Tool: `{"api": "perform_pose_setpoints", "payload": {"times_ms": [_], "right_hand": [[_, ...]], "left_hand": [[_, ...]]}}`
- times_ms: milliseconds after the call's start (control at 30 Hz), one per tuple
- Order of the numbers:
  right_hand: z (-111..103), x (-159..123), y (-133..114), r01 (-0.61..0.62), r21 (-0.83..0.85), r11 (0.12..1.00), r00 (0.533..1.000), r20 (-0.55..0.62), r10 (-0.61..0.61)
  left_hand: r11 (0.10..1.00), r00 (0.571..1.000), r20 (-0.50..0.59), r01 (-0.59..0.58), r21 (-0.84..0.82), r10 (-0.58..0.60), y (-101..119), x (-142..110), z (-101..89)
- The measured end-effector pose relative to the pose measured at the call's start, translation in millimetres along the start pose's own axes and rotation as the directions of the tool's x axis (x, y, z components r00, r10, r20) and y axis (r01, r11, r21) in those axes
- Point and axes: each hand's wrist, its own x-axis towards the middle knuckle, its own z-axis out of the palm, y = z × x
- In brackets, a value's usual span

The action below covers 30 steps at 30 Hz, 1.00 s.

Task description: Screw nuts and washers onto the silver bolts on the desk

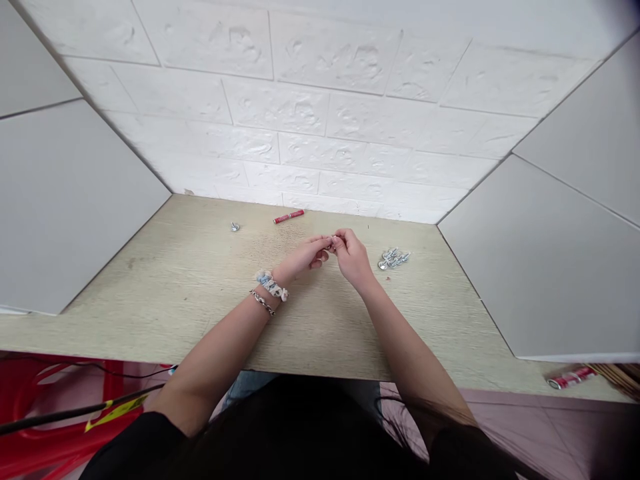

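My left hand (pixel 306 257) and my right hand (pixel 351 255) meet above the middle of the table. Both are closed, with fingertips pinched together around something too small and too covered to make out. To the right of my right hand lies a small pile of silver threaded bolts with round bases (pixel 394 258). One similar silver piece with a round base (pixel 235 227) sits apart, far to the left. A scrunchie (pixel 271 285) and a chain bracelet (pixel 263 302) are around my left wrist.
A red tube (pixel 289 217) lies near the white brick-patterned wall (pixel 300 110). Grey panels rise at the left (pixel 75 207) and right (pixel 550 253) of the pale wooden table (pixel 165 300). Another red cylinder (pixel 571 378) rests at the front right edge. Red plastic stools (pixel 55 413) stand below left.
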Motion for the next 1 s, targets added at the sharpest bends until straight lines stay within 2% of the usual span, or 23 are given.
{"api": "perform_pose_setpoints", "payload": {"times_ms": [100, 300, 367, 433, 533, 600, 667, 733, 767, 800, 833, 900, 967, 1000], "right_hand": [[2.3, -0.9, 0.6, 0.022, -0.002, 1.000, 1.000, 0.020, -0.022], [3.9, -3.7, -0.9, 0.223, -0.155, 0.963, 0.975, 0.042, -0.219], [4.6, -3.9, -0.7, 0.232, -0.157, 0.960, 0.973, 0.038, -0.229], [5.4, -3.5, -0.6, 0.198, -0.114, 0.974, 0.980, 0.026, -0.196], [5.8, -1.6, -0.8, 0.029, 0.065, 0.998, 1.000, -0.008, -0.028], [4.8, 0.9, -1.0, -0.137, 0.218, 0.966, 0.990, -0.015, 0.143], [3.0, 4.2, -0.8, -0.293, 0.335, 0.896, 0.951, 0.008, 0.308], [1.1, 7.3, 0.0, -0.446, 0.370, 0.815, 0.891, 0.093, 0.445], [0.4, 8.5, 0.5, -0.514, 0.358, 0.779, 0.856, 0.153, 0.495], [-0.1, 9.4, 1.1, -0.568, 0.339, 0.750, 0.823, 0.211, 0.528], [-0.3, 9.9, 1.7, -0.606, 0.322, 0.728, 0.796, 0.258, 0.548], [-0.2, 9.7, 3.0, -0.633, 0.311, 0.709, 0.773, 0.293, 0.562], [0.2, 8.3, 4.2, -0.622, 0.322, 0.714, 0.783, 0.276, 0.558], [0.3, 7.5, 4.8, -0.613, 0.327, 0.719, 0.790, 0.267, 0.553]], "left_hand": [[0.972, 0.993, 0.045, 0.118, -0.203, -0.111, 1.2, 1.3, -4.9], [0.830, 0.952, 0.119, 0.306, -0.466, -0.283, 5.0, 4.8, -12.9], [0.813, 0.953, 0.111, 0.298, -0.500, -0.281, 5.3, 5.6, -13.4], [0.832, 0.964, 0.085, 0.261, -0.490, -0.253, 4.8, 5.7, -12.6], [0.889, 0.984, 0.035, 0.174, -0.424, -0.176, 4.1, 4.2, -8.7], [0.928, 0.993, -0.007, 0.108, -0.357, -0.118, 4.5, 2.1, -4.3], [0.971, 0.996, -0.062, 0.042, -0.237, -0.059, 5.3, -0.4, 0.7], [0.999, 0.990, -0.135, -0.037, -0.009, 0.036, 5.5, -2.8, 5.1], [0.985, 0.978, -0.175, -0.089, 0.148, 0.115, 5.0, -3.9, 6.7], [0.938, 0.957, -0.198, -0.143, 0.317, 0.213, 4.1, -4.8, 7.9], [0.854, 0.927, -0.191, -0.197, 0.482, 0.322, 2.8, -5.8, 8.8], [0.631, 0.866, -0.074, -0.299, 0.716, 0.495, -0.4, -7.6, 9.9], [0.466, 0.826, 0.075, -0.387, 0.796, 0.559, -3.5, -9.7, 11.0], [0.431, 0.815, 0.119, -0.416, 0.801, 0.567, -4.5, -10.8, 11.8]]}}
